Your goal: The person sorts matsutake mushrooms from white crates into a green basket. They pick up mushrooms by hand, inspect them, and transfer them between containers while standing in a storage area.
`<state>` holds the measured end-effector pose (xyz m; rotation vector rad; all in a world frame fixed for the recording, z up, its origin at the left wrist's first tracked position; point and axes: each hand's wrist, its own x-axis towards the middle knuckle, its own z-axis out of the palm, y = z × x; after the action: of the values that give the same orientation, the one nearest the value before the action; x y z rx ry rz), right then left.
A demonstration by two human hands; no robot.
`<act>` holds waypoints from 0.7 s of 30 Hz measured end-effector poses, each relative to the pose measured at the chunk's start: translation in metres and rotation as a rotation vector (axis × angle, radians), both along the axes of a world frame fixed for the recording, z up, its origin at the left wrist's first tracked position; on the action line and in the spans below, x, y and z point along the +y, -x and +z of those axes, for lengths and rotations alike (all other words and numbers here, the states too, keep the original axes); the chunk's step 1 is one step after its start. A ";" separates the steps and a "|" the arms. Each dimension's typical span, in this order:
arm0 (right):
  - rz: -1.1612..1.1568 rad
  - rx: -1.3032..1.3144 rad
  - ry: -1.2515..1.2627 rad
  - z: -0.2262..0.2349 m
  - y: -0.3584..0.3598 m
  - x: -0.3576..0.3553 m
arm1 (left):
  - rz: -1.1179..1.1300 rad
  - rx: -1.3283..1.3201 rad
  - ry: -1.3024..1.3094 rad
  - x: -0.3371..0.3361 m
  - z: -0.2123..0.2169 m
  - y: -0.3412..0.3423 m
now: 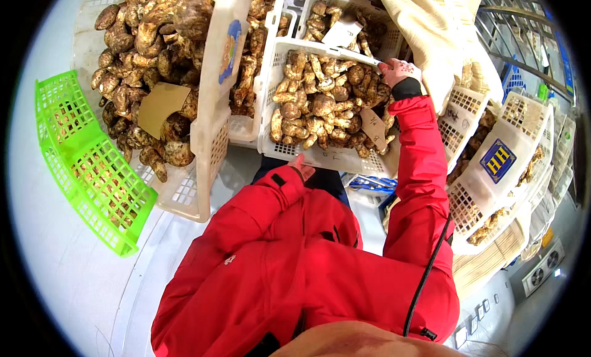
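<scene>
A white plastic crate (pixel 369 166) filled with brown-and-cream mushrooms (pixel 323 104) stands in front of me, with a cardboard piece (pixel 373 128) lying among them. My right hand (pixel 401 72), pale with red markings on its back, is closed on the rim at the crate's far right corner. Just below the near wall is my left hand (pixel 301 168), partly covered by its red sleeve. Its visible fingers are stretched and hold nothing that I can see.
A larger white crate of mushrooms (pixel 203 110) stands at left, beside a green plastic basket (pixel 92 166). Behind the middle crate is another white crate (pixel 343 33) of mushrooms. Cream cloth (pixel 431 24) drapes at the upper right. Stacked white crates (pixel 502 157) line the right.
</scene>
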<state>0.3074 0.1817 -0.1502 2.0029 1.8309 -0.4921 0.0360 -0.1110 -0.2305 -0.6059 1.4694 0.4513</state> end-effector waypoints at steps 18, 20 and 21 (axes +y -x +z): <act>-0.034 0.065 -0.139 0.013 0.052 -0.138 | 0.160 0.023 0.220 -0.125 0.009 0.062; -0.072 0.070 -0.140 0.014 0.053 -0.146 | 0.225 0.059 0.442 -0.120 -0.004 0.064; -0.080 0.076 -0.149 0.014 0.053 -0.153 | 0.224 0.066 0.452 -0.124 -0.004 0.064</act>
<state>0.2545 0.0291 -0.1358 2.1912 1.8879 -0.4740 -0.0282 -0.2346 -0.2348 -1.1309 1.5850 0.3126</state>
